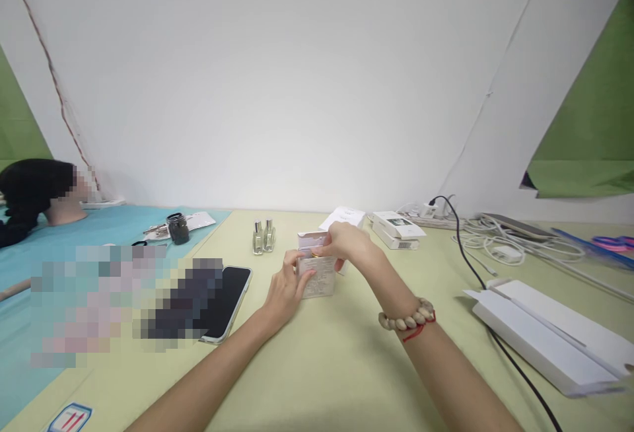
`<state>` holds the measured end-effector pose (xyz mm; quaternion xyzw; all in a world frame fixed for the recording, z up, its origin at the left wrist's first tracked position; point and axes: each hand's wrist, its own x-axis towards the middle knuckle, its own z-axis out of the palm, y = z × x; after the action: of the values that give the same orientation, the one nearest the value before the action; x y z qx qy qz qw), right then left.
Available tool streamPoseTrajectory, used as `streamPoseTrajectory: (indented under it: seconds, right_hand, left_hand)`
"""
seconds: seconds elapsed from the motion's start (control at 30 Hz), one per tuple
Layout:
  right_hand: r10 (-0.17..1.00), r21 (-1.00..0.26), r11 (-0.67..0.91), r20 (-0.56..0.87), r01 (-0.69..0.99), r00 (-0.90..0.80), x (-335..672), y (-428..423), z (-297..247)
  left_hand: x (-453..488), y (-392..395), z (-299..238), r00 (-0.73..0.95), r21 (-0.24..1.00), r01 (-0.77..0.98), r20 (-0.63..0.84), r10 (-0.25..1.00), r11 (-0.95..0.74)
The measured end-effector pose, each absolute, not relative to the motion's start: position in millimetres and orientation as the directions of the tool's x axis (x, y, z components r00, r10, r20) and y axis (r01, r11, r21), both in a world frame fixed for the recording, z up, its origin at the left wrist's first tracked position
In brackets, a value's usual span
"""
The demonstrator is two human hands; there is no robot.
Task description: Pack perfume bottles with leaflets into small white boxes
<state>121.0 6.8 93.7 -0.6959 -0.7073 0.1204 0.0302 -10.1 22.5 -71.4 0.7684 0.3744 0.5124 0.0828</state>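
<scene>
A small pale carton (317,278) with printed text stands upright on the yellow-green table (347,366), its top flap open. My left hand (286,288) wraps around the carton's left side and steadies it. My right hand (345,242), with a bead bracelet and red string on the wrist, pinches something at the carton's open top; what is in the fingers is hidden. Two small clear glass bottles (263,236) with silver caps stand just behind and left of the carton.
A phone (228,302) lies left of the carton beside a blurred patch. White boxes (396,228), a power strip and tangled cables (495,237) sit at the back right. A long white open box (549,336) lies right, crossed by a black cable. A dark jar (177,228) stands on a blue mat.
</scene>
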Motion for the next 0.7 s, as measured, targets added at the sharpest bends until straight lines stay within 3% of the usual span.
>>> streamPoseTrajectory:
  seconds: [0.13, 0.3, 0.53, 0.63, 0.7]
  right_hand:
    - [0.997, -0.161, -0.005, -0.077, 0.987, -0.008, 117.0, 6.1, 91.8]
    - [0.994, -0.146, 0.034, 0.103, 0.989, -0.018, 121.6, 7.3, 87.5]
    - [0.933, -0.179, 0.238, 0.316, 0.955, -0.174, 144.8, 0.3, 101.0]
    - [0.929, -0.158, 0.254, 0.314, 0.954, -0.195, 149.9, -2.7, 105.5]
    - [0.941, -0.172, 0.288, 0.235, 0.942, -0.245, 150.8, -3.4, 106.4]
  left_hand:
    - [-10.6, 21.6, -69.3, 0.198, 0.570, 0.459, 0.683, 0.703, -0.682]
    - [-11.3, 19.5, -62.7, 0.171, 0.716, 0.361, 0.579, 0.797, -0.598]
    - [-13.9, 20.6, -56.9, 0.202, 0.766, 0.254, 0.555, 0.807, -0.590]
    - [-14.2, 18.9, -55.1, 0.205, 0.773, 0.281, 0.530, 0.823, -0.569]
    - [-13.5, 16.4, -53.6, 0.204, 0.767, 0.292, 0.533, 0.821, -0.571]
